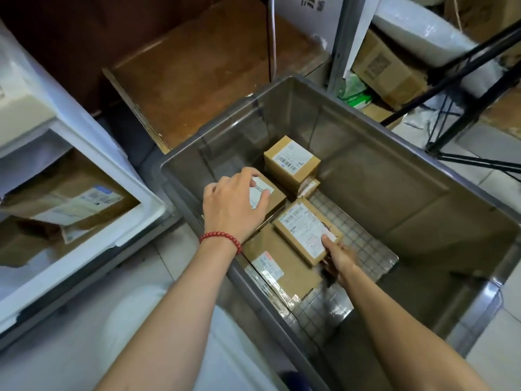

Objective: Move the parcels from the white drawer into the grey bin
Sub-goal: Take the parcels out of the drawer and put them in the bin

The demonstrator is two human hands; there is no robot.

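Cardboard parcels (70, 198) in the drawer (152, 210) lie frame-left, nearest the left hand (234, 204) (its grip holds a small box (272, 194), the right hand (339, 259) a flat box (306, 230)).

Four parcels sit in the left half of the bin (380, 176). The far parcel (291, 162) stands nearest the bin's back wall. In front of it, by the bin's left wall, lies the left parcel (272, 196), gripped from above by the left hand (234, 201). Toward the bin's middle, the tilted parcel (304, 232) rests on the flat parcel (282, 275), and the right hand (339, 261) pinches its near edge. The drawer (138, 193) stands left of the bin and holds cartons (70, 198). A wooden board (197, 69) lies behind the bin.
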